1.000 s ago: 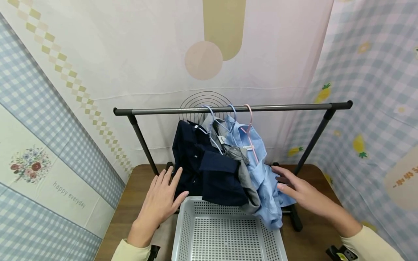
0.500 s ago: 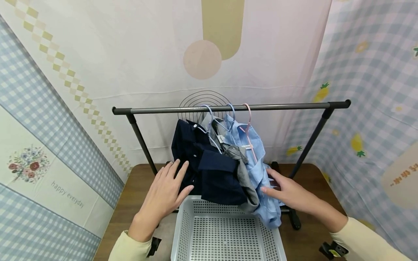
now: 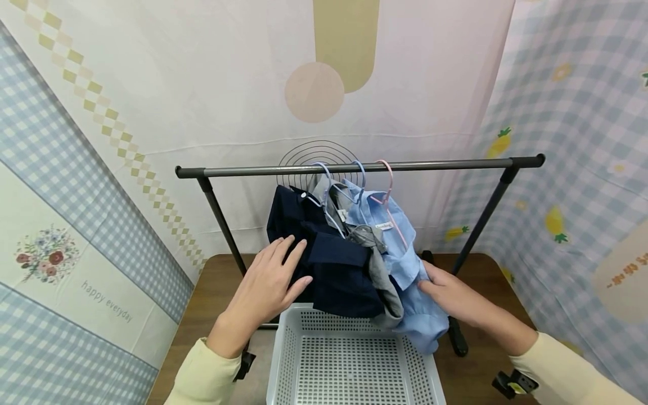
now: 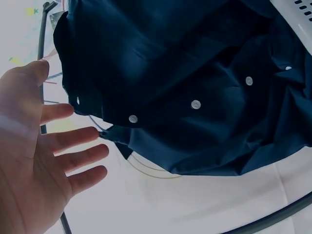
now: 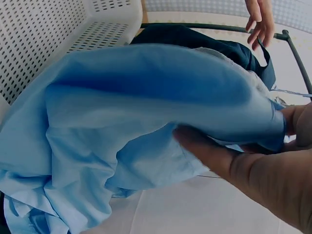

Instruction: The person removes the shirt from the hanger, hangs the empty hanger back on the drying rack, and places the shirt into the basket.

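Note:
My right hand (image 3: 458,297) holds the side of a light blue shirt (image 3: 405,225), which hangs from a pink hanger (image 3: 390,180). In the right wrist view the thumb lies over the blue cloth and the other fingers pass behind it, partly hidden. Straight fingers spread on my left hand (image 3: 268,281), beside a navy shirt (image 4: 161,73) with white buttons. It grips nothing; the left wrist view shows its fingertips near the navy collar, and I cannot tell whether they touch. Between the two shirts hangs a grey garment (image 3: 379,275), partly covered.
A black rail (image 3: 455,166) on slanted legs carries the hangers. Below the clothes, a white perforated basket (image 3: 280,360) stands at the front of the brown table (image 3: 202,315). Thin wire arcs (image 3: 319,145) show behind the rail, before a patterned cloth wall.
My right hand has come in to the light blue shirt and taken hold of its side, and that shirt has shifted slightly right. My left hand has moved up and right over the navy shirt.

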Demonstrator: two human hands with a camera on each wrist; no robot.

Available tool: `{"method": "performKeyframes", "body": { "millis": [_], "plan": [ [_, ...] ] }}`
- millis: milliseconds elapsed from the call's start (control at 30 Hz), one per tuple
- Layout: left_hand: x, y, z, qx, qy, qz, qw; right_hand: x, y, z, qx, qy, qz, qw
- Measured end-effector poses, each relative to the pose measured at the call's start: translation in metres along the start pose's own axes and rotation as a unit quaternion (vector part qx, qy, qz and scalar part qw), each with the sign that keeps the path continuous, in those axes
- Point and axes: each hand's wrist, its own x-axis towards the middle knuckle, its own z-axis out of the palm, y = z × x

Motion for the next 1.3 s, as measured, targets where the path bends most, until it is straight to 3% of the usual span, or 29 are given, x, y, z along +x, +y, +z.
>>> {"method": "performKeyframes", "body": {
  "millis": [133, 333, 533, 900, 1133, 1300],
  "plan": [
    [0.006, 0.004, -0.003, -0.007, -0.005, -0.004, 1.0, 0.0, 0.0, -0.002, 0.018, -0.005, 0.012, 0.9997],
    [0.013, 0.008, -0.008, -0.019, -0.01, -0.008, 0.9998, -0.001, 0.002, -0.005, -0.012, 0.021, 0.039, 0.9989],
    [0.021, 0.01, -0.01, -0.032, 0.005, 0.007, 0.9995, -0.003, 0.007, -0.012, -0.06, 0.065, 0.027, 0.9957],
    [0.044, 0.015, -0.021, -0.087, 0.039, 0.045, 0.9944, -0.019, 0.012, -0.039, -0.102, 0.087, -0.002, 0.9909],
    [0.067, 0.025, -0.037, -0.12, 0.069, 0.086, 0.9866, -0.032, 0.009, -0.06, -0.117, 0.092, -0.013, 0.9888],
    [0.095, 0.03, -0.053, -0.156, 0.087, 0.117, 0.9769, -0.042, 0.007, -0.079, -0.157, 0.107, -0.043, 0.9807]
  ]
}}
